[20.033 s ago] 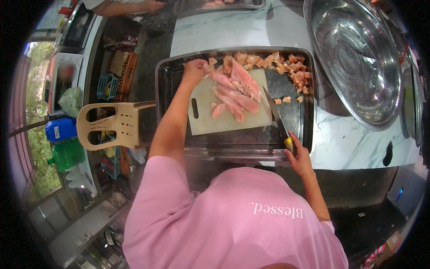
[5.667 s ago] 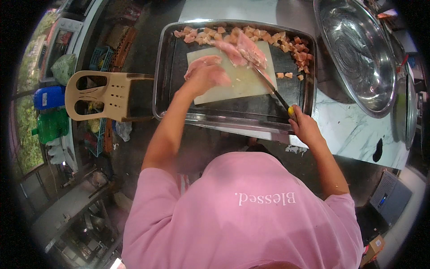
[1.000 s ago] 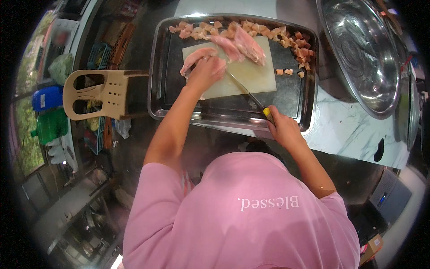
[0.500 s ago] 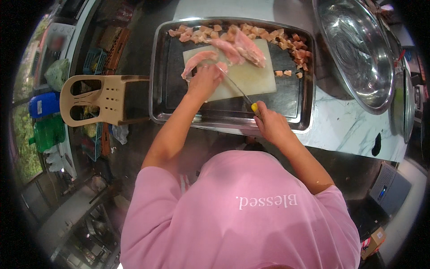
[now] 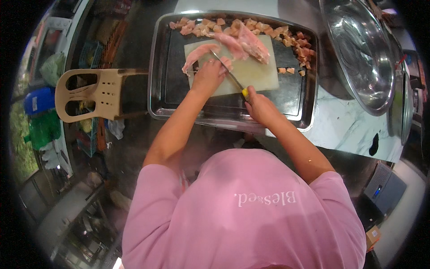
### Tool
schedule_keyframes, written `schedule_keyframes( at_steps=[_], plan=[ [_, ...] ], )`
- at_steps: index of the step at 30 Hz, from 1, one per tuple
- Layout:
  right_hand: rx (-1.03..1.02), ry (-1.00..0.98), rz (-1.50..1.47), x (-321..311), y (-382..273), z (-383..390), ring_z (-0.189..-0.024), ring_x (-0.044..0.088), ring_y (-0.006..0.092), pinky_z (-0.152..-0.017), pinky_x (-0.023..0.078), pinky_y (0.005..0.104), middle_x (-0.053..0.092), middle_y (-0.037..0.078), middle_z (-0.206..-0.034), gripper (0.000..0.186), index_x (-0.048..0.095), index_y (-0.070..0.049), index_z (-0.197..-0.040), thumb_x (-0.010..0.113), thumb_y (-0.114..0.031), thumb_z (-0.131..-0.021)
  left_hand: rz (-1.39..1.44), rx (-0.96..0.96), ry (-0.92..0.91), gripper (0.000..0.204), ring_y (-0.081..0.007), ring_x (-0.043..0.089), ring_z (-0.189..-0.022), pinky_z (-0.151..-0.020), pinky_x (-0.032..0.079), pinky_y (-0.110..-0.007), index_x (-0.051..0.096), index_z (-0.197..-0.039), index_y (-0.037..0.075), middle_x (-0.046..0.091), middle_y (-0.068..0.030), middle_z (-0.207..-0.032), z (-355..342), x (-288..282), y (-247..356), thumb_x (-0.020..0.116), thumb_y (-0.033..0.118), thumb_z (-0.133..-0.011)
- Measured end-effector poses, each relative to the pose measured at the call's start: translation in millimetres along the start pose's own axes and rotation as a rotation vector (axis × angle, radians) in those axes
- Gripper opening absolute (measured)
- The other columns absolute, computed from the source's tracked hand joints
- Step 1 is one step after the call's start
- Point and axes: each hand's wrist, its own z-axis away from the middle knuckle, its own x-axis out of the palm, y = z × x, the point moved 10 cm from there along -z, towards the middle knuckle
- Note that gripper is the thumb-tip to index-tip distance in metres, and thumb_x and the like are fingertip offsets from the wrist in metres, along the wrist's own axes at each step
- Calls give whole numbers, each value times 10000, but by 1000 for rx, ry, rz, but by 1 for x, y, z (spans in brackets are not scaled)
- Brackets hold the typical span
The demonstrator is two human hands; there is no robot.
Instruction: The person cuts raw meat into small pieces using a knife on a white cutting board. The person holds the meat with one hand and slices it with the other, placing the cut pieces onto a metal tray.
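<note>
Currently, your right hand (image 5: 260, 106) is closed around the yellow-ended handle of the knife (image 5: 230, 75); your left hand (image 5: 208, 79) bends over raw meat (image 5: 196, 54) beside the blade, though its exact grip cannot be told; this meat lies on the left part of the white cutting board (image 5: 255, 78), inside the metal tray (image 5: 174, 96); beyond, larger meat pieces (image 5: 253, 44) overlap the board's far edge; meat cubes (image 5: 304, 51) line the tray's far side.

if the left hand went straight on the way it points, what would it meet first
Probably the knife blade, slanting just ahead of the left hand; their relative heights are hard to tell.
</note>
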Motion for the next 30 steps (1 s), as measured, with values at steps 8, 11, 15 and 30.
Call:
schedule_keyframes(
  at_steps=[8,11,15,30],
  plan=[
    [115,26,170,-24,42,43,-839,641,446,-721,506,535,662,241,-885,365,405,-58,-1178,594,-172,-887,39,-109,-16,415,-388,547,-1053,-896,456,-482,529,-1148,21,553,-194,-1138,6,9,-21,680,238,-827],
    [85,87,112,-34,39,45,-806,642,457,-705,503,549,666,234,-851,377,404,-64,-1176,601,-207,-889,91,-67,38,431,-401,547,-1038,-881,458,-485,533,-1140,20,560,-197,-1121,10,-3,-13,699,241,-809],
    [32,95,32,-33,5,62,-793,643,459,-694,502,553,663,237,-827,369,397,-62,-1165,599,-204,-891,66,-129,6,405,-406,555,-1016,-856,464,-489,564,-1086,10,586,-190,-1061,19,-12,-19,720,240,-791],
    [-1,-16,76,13,-12,9,-840,637,452,-722,496,545,653,256,-877,339,393,-22,-1162,556,-148,-892,103,-32,24,331,-398,618,-898,-788,509,-485,622,-1086,53,618,-193,-981,13,-5,-13,711,111,-772]
  ],
)
